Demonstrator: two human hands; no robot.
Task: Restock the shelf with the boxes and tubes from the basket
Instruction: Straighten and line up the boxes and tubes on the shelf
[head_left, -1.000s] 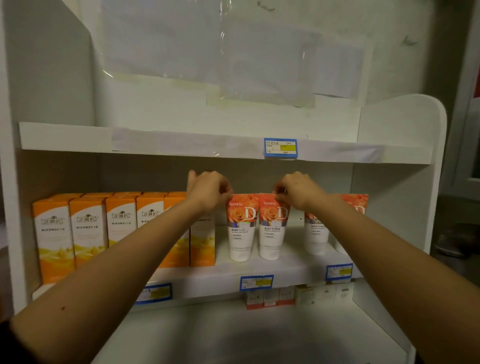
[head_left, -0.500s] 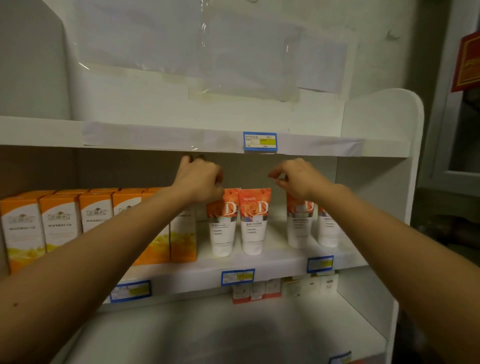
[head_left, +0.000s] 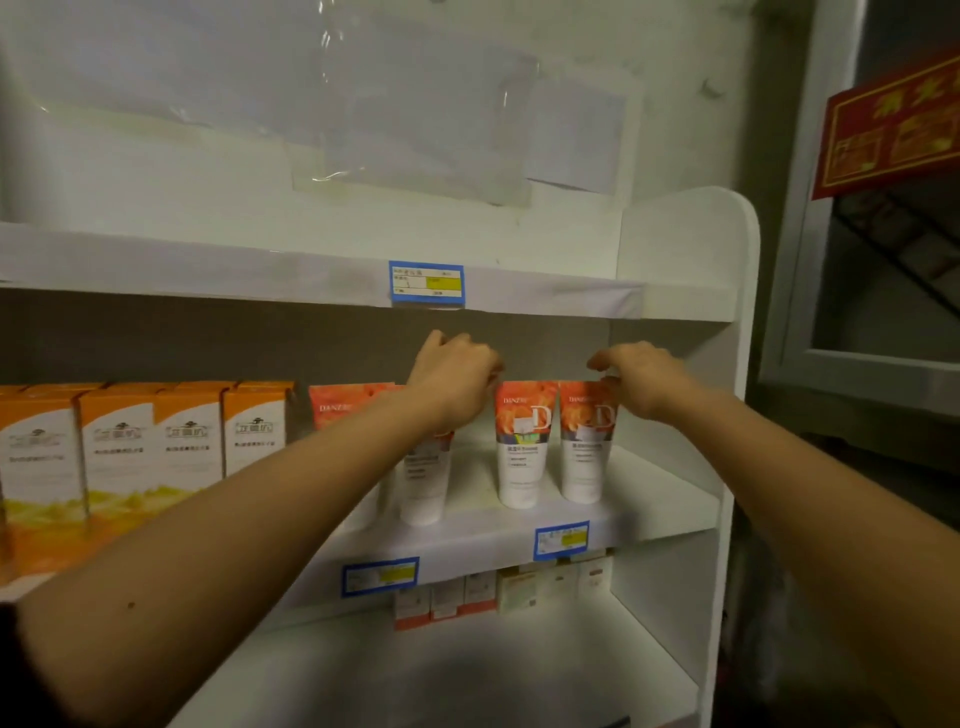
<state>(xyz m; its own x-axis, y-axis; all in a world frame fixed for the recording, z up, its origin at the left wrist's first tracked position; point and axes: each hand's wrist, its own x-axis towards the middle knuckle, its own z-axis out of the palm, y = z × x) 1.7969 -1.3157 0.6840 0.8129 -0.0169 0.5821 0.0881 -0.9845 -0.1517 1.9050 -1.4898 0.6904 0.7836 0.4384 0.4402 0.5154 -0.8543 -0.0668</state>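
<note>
Currently, head view: observed left hand (head_left: 452, 379) raised at the middle shelf (head_left: 649, 514), knuckles up, fingers curled down over the top of a white-and-orange tube (head_left: 423, 483) standing directly below the wrist. Cannot tell whether gripping it or only resting there; tube top hidden behind the hand. Noted right hand (head_left: 644, 382) level with the left and well apart from it, thumb and curled fingers pinching the top edge of the rightmost tube (head_left: 584, 452), upright on the shelf beneath the palm. Logged a third tube (head_left: 524, 447) upright between the two hands, just beside the pinched one. Logged a fourth tube (head_left: 343, 408) left of the left hand, partly behind the forearm. Further left of that, recorded a row of orange boxes (head_left: 156, 447) standing upright. Seen below both hands: blue price labels (head_left: 561, 540) on the shelf edge, small cartons (head_left: 514, 592) on the lower level.
</note>
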